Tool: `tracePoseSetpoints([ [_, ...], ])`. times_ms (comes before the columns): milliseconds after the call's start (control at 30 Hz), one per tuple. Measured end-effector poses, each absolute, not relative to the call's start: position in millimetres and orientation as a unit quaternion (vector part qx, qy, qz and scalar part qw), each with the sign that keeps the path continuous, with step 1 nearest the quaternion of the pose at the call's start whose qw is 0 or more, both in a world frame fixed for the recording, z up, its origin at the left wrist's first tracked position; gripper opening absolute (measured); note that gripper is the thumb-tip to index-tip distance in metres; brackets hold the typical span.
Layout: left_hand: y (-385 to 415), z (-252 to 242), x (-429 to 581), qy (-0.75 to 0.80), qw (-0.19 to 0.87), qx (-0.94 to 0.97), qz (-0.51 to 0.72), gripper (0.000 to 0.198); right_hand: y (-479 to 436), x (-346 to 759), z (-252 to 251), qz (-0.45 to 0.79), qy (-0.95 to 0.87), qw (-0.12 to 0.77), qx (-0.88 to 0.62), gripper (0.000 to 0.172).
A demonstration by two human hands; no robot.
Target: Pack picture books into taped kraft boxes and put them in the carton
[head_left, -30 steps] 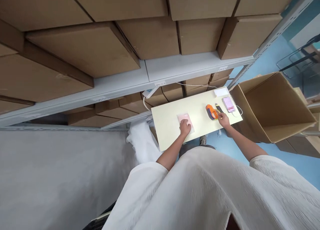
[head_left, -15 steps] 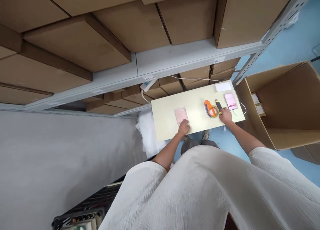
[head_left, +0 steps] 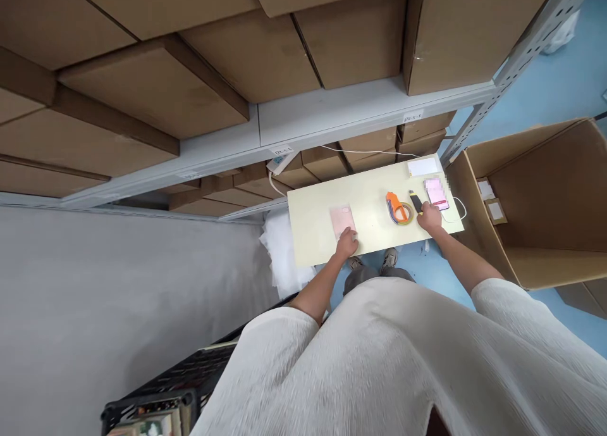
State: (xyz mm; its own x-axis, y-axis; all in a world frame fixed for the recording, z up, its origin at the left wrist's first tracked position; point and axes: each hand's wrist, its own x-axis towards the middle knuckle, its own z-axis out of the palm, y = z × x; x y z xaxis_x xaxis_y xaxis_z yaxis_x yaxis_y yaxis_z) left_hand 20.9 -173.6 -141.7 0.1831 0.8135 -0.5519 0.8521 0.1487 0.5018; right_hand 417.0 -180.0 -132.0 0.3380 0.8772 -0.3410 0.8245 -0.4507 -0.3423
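On the pale tabletop (head_left: 308, 224), a flat pink booklet-like item (head_left: 342, 219) lies toward the left. My left hand (head_left: 347, 243) is at its near right corner, fingers curled onto the edge. My right hand (head_left: 430, 218) is closed around the lower end of a black and yellow utility knife (head_left: 416, 201), which slants on the table. Just beyond that hand lies a phone with a pink screen (head_left: 436, 193), partly blurred out. An orange tape dispenser (head_left: 394, 206) with a tape roll sits left of the knife.
A white slip or box (head_left: 423, 166) lies at the table's far right corner. Shelving (head_left: 332, 121) stacked with cartons rises beyond the table, with a power strip (head_left: 283, 162) below. A large open carton (head_left: 550, 195) stands right. White wrap (head_left: 279, 252) and a black crate (head_left: 156, 401) are left.
My right hand has shifted slightly right and away from me, and the knife has moved and tilted a little with it. My left hand stays at the pink item.
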Motion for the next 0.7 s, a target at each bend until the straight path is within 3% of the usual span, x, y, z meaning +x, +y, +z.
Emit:
tracePoseSetpoints([
  [167, -173, -146, 22, 0.637, 0.395, 0.662, -0.014, 0.046, -162, 415, -101, 0.311, -0.373, 0.268, -0.832, 0.051],
  [267, -172, -145, 23, 0.636, 0.389, 0.667, -0.015, 0.044, -146, 398, -78, 0.418, -0.314, 0.401, -0.752, 0.060],
  [333, -170, -144, 23, 0.632, 0.388, 0.671, -0.014, 0.043, -136, 381, -64, 0.486, -0.315, 0.445, -0.683, 0.056],
  [500, -165, -139, 11, 0.597, 0.393, 0.700, -0.001, 0.044, -124, 322, -47, 0.604, -0.317, 0.423, -0.597, 0.032],
  [700, -171, -143, -34, 0.598, 0.367, 0.712, 0.040, 0.046, -141, 249, -47, 0.631, -0.371, 0.353, -0.583, 0.029],
])
